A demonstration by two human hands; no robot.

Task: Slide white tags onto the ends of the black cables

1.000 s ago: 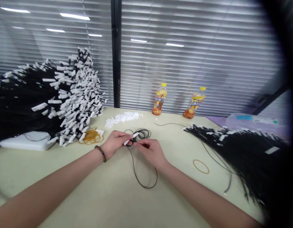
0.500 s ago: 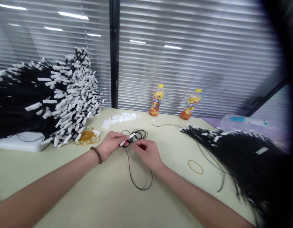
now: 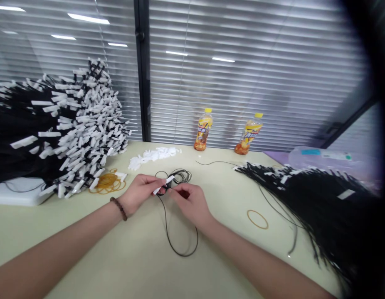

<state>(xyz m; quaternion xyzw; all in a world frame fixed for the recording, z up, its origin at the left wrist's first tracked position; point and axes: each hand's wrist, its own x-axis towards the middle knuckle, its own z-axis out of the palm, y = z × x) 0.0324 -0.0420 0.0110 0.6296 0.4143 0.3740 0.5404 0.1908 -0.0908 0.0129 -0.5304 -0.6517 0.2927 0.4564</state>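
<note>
A black cord [image 3: 182, 254] lies coiled on the pale table, with one loop hanging toward me. My left hand [image 3: 145, 192] pinches a white label [image 3: 169, 179] and part of the cord between thumb and fingers. Close beside it, my right hand [image 3: 192, 204] is closed on the cord, its fingertips nearly touching the left ones. The coil shows just beyond both hands. What exactly lies between the fingertips is partly hidden.
Bundled black cords with white labels [image 3: 95, 120] rise at the left, near yellow rubber bands [image 3: 107, 182]. Behind are loose white labels [image 3: 153, 155] and two bottles [image 3: 203, 131] [image 3: 249, 133]. More black cords [image 3: 314, 203] and one rubber band [image 3: 257, 219] lie right.
The whole view has shifted slightly. Both hands keep their grip on the cord and label, with hardly any change in pose.
</note>
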